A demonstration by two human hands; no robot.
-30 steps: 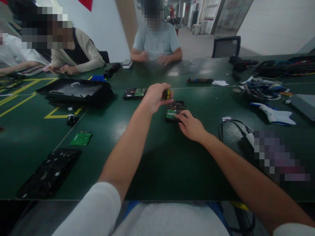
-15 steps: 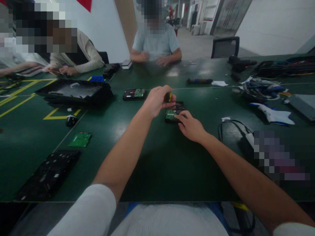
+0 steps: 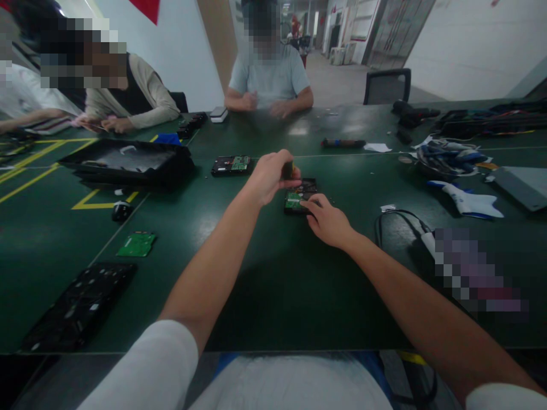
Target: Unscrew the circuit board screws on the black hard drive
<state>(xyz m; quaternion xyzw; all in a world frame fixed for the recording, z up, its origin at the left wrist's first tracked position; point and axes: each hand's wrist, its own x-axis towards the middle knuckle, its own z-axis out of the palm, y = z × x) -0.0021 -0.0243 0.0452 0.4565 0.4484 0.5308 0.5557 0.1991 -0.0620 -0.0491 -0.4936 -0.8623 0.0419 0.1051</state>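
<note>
Green table (image 3: 290,307) | tray (image 3: 141,158) left, cables (image 3: 448,158) right | left hand (image 3: 271,175) grips tool (image 3: 289,169) | right hand (image 3: 330,222) holds hard drive (image 3: 293,201)

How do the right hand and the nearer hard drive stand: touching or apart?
Touching. The head view shows the right hand with fingers on the nearer hard drive.

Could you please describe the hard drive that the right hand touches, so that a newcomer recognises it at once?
On the dark green table, follow the wearer's right forearm forward to the right hand. Its fingers touch a black hard drive with a green circuit board on its near part. The similar drive farther left has no hand on it.
</note>
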